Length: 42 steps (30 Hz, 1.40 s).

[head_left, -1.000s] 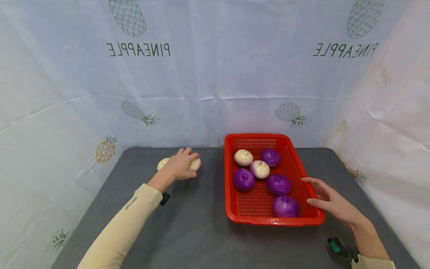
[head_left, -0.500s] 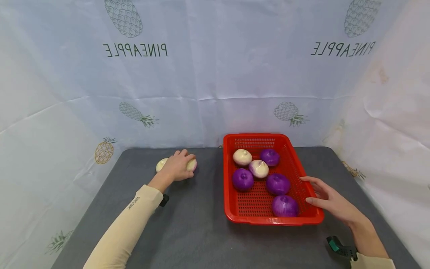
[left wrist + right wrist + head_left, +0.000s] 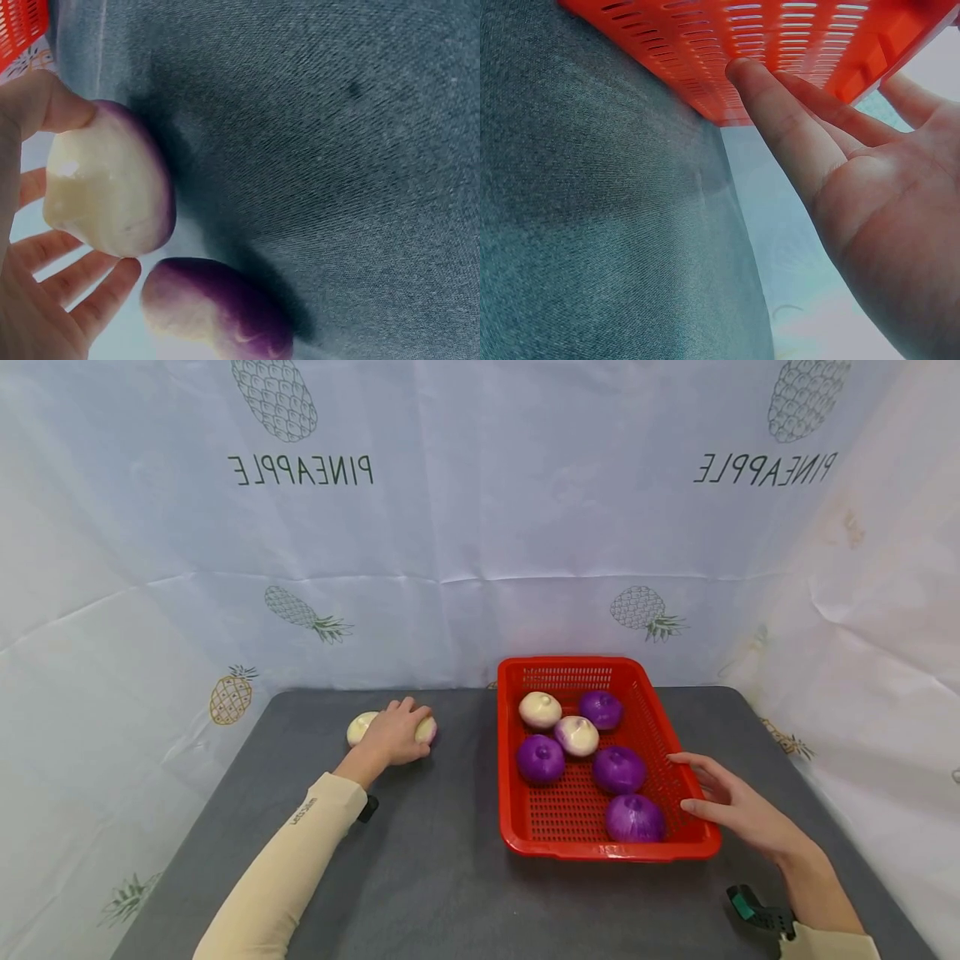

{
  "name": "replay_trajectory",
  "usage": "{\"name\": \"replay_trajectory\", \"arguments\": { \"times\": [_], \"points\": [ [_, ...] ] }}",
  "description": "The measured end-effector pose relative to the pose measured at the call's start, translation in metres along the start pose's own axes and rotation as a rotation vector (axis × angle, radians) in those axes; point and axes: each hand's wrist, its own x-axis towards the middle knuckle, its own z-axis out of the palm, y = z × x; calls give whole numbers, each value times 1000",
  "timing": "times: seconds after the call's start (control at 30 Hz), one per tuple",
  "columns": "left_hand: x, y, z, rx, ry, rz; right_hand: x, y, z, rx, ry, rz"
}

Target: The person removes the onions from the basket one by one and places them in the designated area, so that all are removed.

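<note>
L hand [image 3: 393, 732] holds a pale onion [image 3: 112, 187]: thumb on one side, fingers curved round the other. Onion's at L of table [image 3: 450, 893], on it or barely off, can't tell. 2nd onion [image 3: 361, 727] sits just beside, ungripped. R hand [image 3: 738, 806] has fingers spread & fairly straight, touching R side of basket [image 3: 506, 760]; four purple + two pale onions lie inside.

Step in hand is prob. the pick-up. Next move seems to call for a firm hold, lifting clear of no. 2, then over the basket rim w/o knocking it.

Head cam: L hand hides most of held onion. L wrist cam: shows its purple side facing table & narrow gap to no. 2. R wrist cam: shows fingers vs slotted outer wall, hidden from head cam.
</note>
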Motion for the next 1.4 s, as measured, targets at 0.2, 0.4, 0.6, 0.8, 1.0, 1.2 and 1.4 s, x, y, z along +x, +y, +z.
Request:
{"name": "replay_trajectory", "arguments": {
  "times": [0.2, 0.4, 0.6, 0.8, 1.0, 1.2, 1.4],
  "points": [
    [0, 1, -2, 6, -18, -6, 0, -1, 1, -6, 5, 12],
    [3, 3, -7, 5, -47, -7, 1, -3, 2, -5, 9, 16],
    [4, 6, -11, -11, -20, 12, 1, -3, 1, -1, 8, 6],
    [3, 16, -21, -13, 41, 38, 1, -3, 1, 3, 4, 4],
    [-2, 35, -40, 0, 84, 90, 0, -4, 2, 3, 7, 14],
    [-5, 56, -60, -38, 165, 169, 0, -4, 3, 2, 8, 13],
    [-9, 79, -81, -62, 233, 249, 1, -5, 3, -7, 10, 14]
  ]
}}
